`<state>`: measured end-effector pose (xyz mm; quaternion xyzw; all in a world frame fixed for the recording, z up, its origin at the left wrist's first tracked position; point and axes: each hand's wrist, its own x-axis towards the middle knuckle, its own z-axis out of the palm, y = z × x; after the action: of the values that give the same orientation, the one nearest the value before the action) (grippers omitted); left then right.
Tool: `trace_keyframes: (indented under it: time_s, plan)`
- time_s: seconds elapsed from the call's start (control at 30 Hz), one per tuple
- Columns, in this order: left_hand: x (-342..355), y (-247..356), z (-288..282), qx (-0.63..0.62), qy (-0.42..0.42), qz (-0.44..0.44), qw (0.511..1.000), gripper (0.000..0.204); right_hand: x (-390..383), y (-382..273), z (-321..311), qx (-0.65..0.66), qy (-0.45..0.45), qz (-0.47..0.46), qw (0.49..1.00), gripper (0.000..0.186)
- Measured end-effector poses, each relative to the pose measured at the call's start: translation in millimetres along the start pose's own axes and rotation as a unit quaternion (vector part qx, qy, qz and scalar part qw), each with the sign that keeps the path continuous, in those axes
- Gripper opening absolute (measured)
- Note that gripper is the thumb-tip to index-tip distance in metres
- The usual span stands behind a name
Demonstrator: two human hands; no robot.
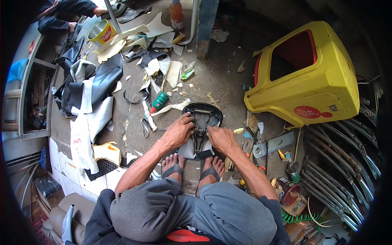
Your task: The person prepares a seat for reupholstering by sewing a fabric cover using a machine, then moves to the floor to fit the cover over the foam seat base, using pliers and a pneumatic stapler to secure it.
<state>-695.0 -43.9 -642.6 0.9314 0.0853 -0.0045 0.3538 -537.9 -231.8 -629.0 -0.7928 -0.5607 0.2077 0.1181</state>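
Okay, from where I stand: black sheeting [107, 79], green bottle [159, 101], left hand [180, 130] grasping an upturned saddle [200, 130] by its left side, just ahead of the feet [170, 162]; right hand [221, 140] gripping its right; then yellow plastic casing [302, 87], metal tubes [339, 163].

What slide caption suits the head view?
Left hand and right hand on a black saddle, scraps strewn across the floor.
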Motion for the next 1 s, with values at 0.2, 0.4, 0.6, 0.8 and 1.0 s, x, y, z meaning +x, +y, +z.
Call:
trace_keyframes:
  time_s: [0.2, 0.4, 0.6, 0.8, 1.0]
  plan:
    - [3, -9, 8, 0.014, 0.000, 0.015, 1.000, 0.026, 13, 8, -6, -0.035, -0.020, -0.059, 0.997, 0.016]
    - [8, -9, 10, 0.033, -0.039, 0.010, 0.999, 0.023, 6, 18, 1, -0.037, -0.001, -0.082, 0.996, 0.014]
    - [7, -16, 3, 0.028, -0.040, 0.030, 0.998, 0.019, 2, -7, -13, -0.017, 0.028, -0.055, 0.998, 0.010]
    - [11, -12, 0, -0.028, -0.035, 0.032, 0.998, 0.021, 5, -2, -13, -0.017, 0.005, -0.046, 0.999, 0.010]
    - [7, -18, 6, 0.006, -0.029, 0.049, 0.998, 0.023, 3, -14, -18, -0.007, 0.025, -0.031, 0.999, 0.012]
